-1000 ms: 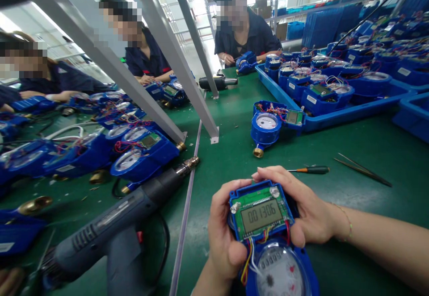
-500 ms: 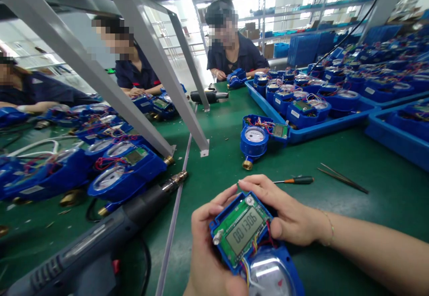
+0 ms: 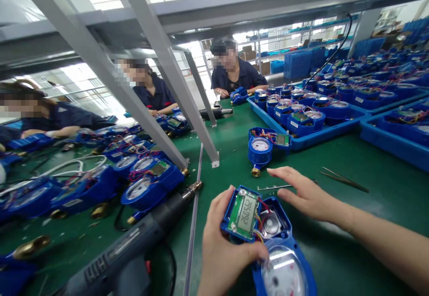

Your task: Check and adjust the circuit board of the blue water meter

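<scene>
- Blue meter [image 3: 276,242] sits at the near edge, right of the middle, tilted, gripped by the left hand [image 3: 223,247].
- Left hand: fingers curl around the left side of the meter's display case [image 3: 246,215], thumb pressed toward the round dial [image 3: 283,273].
- Right hand [image 3: 306,196] is empty and loosely spread, its thumb apart from the fingers, which point left; its forearm slants in from the near right.
- Beneath the right hand lies a screwdriver [image 3: 273,187], its shaft showing and most of its handle covered; whether hand and tool touch, I cannot tell.
- Tweezers [image 3: 345,181] rest on the green bench [image 3: 231,175] to the right; a second meter [image 3: 260,151] stands farther off, beside a blue tray [image 3: 315,140].
- Left fingers are partly hidden behind the case, and the left wrist, the meter's near end and the heat gun's [image 3: 134,238] handle are cut off below.
- The sideways display digits are hard to read.
</scene>
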### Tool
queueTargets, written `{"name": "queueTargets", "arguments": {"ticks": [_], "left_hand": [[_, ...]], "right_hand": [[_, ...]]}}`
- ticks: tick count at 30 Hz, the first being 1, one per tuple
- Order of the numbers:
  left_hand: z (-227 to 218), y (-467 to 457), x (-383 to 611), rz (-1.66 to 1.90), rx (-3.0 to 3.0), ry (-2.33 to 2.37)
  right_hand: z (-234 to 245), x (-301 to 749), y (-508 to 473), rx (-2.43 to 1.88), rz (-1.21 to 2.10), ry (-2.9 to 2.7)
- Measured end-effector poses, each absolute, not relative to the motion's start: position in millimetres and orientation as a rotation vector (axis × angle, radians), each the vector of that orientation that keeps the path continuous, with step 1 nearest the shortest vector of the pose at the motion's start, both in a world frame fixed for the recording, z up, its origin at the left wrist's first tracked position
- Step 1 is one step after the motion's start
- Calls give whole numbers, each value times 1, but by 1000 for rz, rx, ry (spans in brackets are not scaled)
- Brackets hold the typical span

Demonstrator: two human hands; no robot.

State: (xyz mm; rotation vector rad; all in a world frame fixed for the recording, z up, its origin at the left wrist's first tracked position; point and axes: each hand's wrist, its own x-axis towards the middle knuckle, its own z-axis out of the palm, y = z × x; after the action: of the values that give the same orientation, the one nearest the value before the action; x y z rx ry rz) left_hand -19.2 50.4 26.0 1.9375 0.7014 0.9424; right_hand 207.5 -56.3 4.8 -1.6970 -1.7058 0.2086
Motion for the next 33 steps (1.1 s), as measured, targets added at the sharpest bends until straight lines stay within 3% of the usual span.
{"name": "queueTargets", "arguments": {"ticks": [7, 18, 26, 33], "left_hand": [[25, 52, -23, 1031, 1975, 771], [31, 41, -26, 1011, 2019, 790], [32, 41, -36, 929, 1965, 847], [23, 38, -31, 1062, 1778, 825]], "right_hand": [[-52, 269, -109, -2155, -6, -1657], [-62, 256, -106, -2139, 76, -1723], [13, 238, -115, -2083, 106, -1246], [69, 206, -99, -1789, -11, -1690]]}}
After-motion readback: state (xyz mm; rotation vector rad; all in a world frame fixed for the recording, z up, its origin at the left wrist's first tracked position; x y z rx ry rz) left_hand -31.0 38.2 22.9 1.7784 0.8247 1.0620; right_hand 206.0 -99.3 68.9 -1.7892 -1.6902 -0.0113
